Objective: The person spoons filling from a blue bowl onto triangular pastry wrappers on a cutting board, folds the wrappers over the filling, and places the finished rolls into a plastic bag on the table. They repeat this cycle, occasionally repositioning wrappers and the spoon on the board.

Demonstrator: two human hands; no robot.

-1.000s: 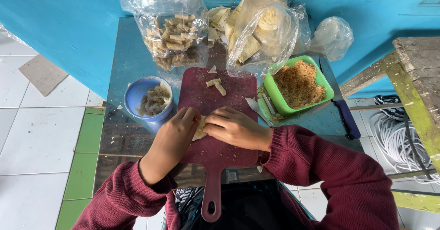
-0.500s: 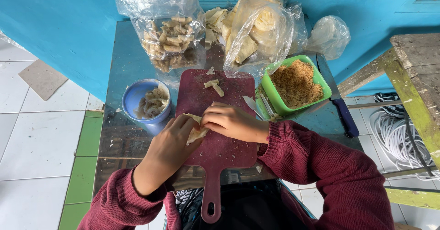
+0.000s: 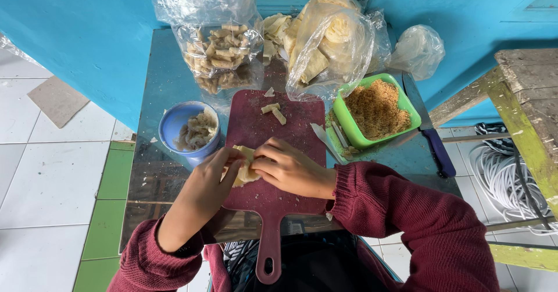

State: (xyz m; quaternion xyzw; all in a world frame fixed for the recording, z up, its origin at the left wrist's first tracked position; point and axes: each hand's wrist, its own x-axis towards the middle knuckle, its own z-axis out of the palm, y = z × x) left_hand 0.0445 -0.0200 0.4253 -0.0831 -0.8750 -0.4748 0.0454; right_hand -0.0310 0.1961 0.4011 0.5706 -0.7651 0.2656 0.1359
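Note:
My left hand (image 3: 204,187) and my right hand (image 3: 289,167) meet over a dark red cutting board (image 3: 256,130) and both pinch one pale, folded piece of dough (image 3: 244,170) on it. Two small pale pieces (image 3: 274,111) lie near the board's far edge. A blue bowl (image 3: 175,124) with a pale filling stands just left of the board. A green square bowl (image 3: 376,109) of brown crumbs stands to the right. Both arms wear dark red knitted sleeves.
Clear plastic bags hold pale cut pieces (image 3: 220,59) and flat wrappers (image 3: 330,42) at the back of the small metal table (image 3: 152,181). A blue-handled knife (image 3: 436,143) lies at the right edge. A worn wooden bench (image 3: 529,100) and coiled white cable (image 3: 505,175) are to the right.
Both hands have stayed on the dough piece, working it slightly; the view has shifted a little. The bowls and bags have not moved.

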